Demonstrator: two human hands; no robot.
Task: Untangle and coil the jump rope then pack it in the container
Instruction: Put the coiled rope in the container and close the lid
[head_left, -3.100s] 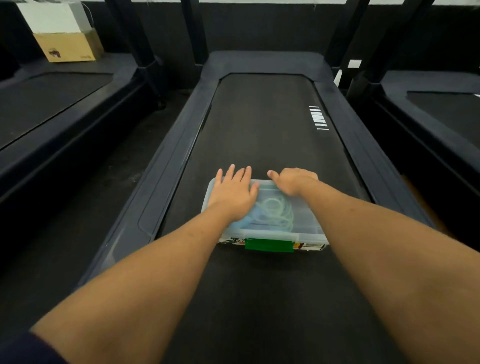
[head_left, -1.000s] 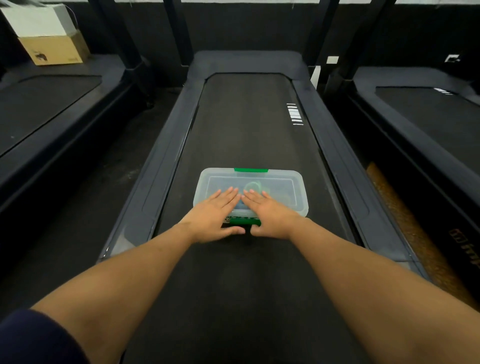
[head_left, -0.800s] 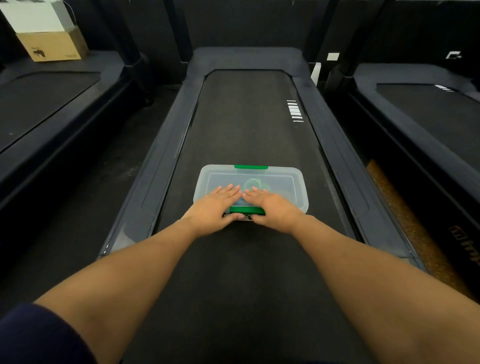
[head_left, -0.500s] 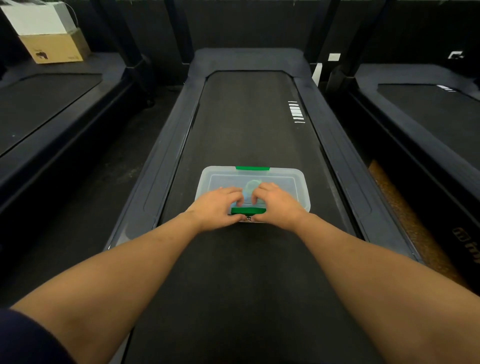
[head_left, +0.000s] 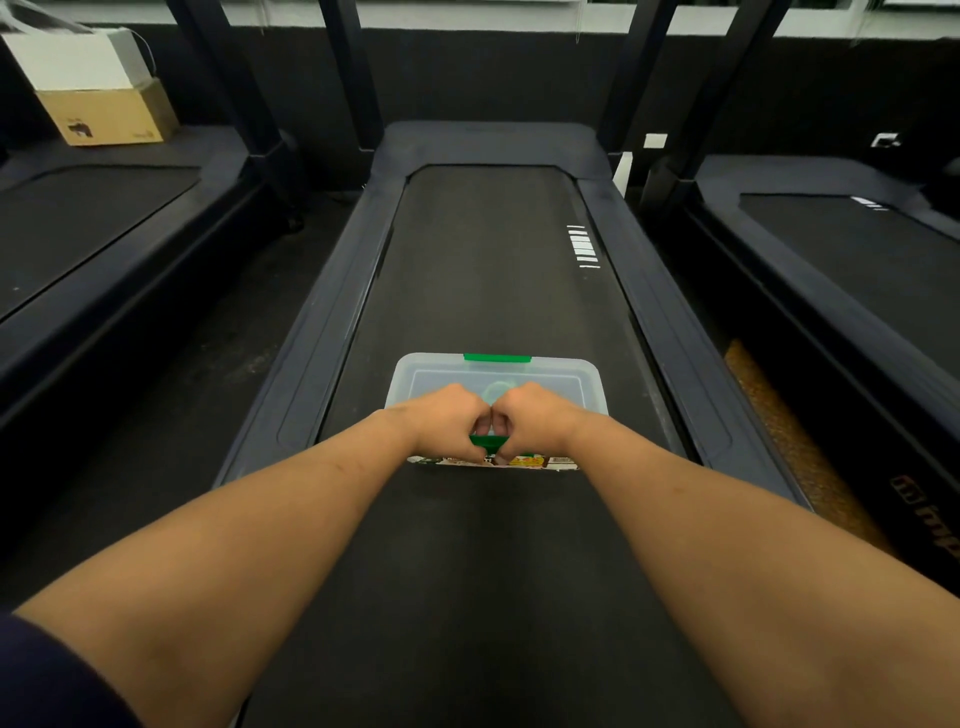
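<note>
A clear plastic container with its lid on sits on the treadmill belt. Through the lid a pale green coil of the jump rope shows faintly. A green latch sits on the far edge. My left hand and my right hand meet knuckle to knuckle at the near edge, fingers curled over the lid and thumbs under the near green latch, which they pinch. A printed label runs along the container's near side.
Black side rails flank the belt, with white stripes at its right. Two more treadmills lie left and right. Cardboard and white boxes stand at the far left. Uprights rise at the back.
My hands went from lying flat on the lid to curling at its near edge around the green latch. The view tilted up a little; the container stayed in place.
</note>
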